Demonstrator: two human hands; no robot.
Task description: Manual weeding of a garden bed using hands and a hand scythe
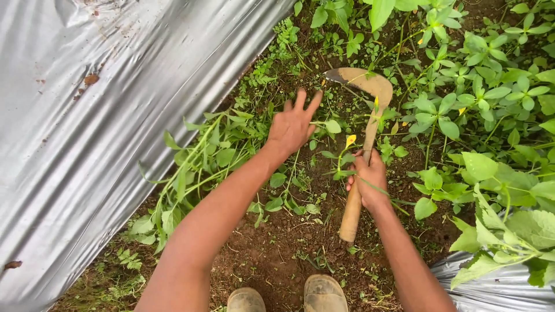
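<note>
1. While the right hand point(370, 176) is wrapped tight around the wooden handle point(354, 202) of a sickle point(361, 86), the left hand point(293, 124) reaches out with its fingers spread wide, holding nothing.
2. The sickle stands nearly upright in the view: the butt of the handle points back toward the person's boots point(287, 296), and the curved, soil-stained blade arches to the left at the top, its tip just beside the left hand's fingertips but not touching them.
3. The left hand hovers palm down over low weeds point(272, 110) on the bare soil strip point(277, 254); whether it touches the leaves cannot be told.
4. A small yellow flower point(350, 139) shows on a stem just above the right hand, close to the handle.
5. A loose bunch of cut green stems point(196, 167) lies on the soil under and left of the left forearm, reaching up to the edge of the silver plastic sheet point(115, 115) that covers the ground along the left side.
6. Thick leafy plants point(485, 104) fill the right side of the soil strip, and another piece of silver sheet point(497, 289) shows at the lower right corner.
7. The two boots stand side by side on the soil at the bottom edge.
</note>
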